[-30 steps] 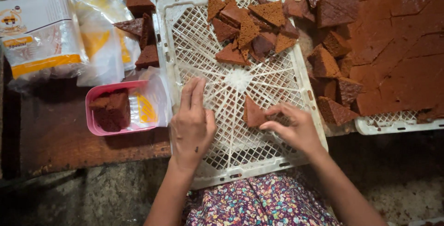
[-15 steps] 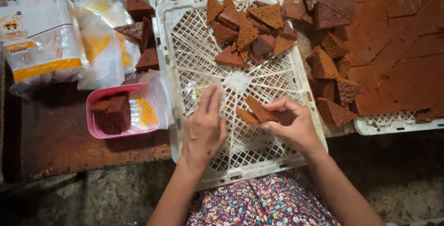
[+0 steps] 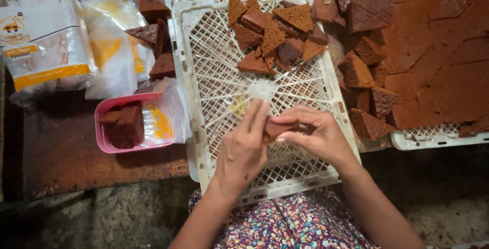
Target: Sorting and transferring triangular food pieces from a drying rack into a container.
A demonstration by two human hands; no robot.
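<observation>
Both hands meet over the near half of the white lattice crate point(image 3: 204, 75). Right hand point(image 3: 316, 134) curled, fingers and thumb pinched on a brown cake wedge point(image 3: 277, 126), which sits between the two hands, raised off the mesh. A second ago that wedge lay flat on the crate with the right fingertips just on it.

Left hand point(image 3: 244, 149) has moved in from the crate's left side; fingers now extended and close together, tips at a thin clear plastic bag point(image 3: 252, 96) against the wedge. Whether it grips the bag, cannot tell.

Unchanged: pile of cut wedges point(image 3: 270, 35) at the crate's far end, pink tub point(image 3: 104, 144) with cake to the left, stack of printed bags point(image 3: 46, 45) beyond it, brown cake slab point(image 3: 443, 50) on the right.
</observation>
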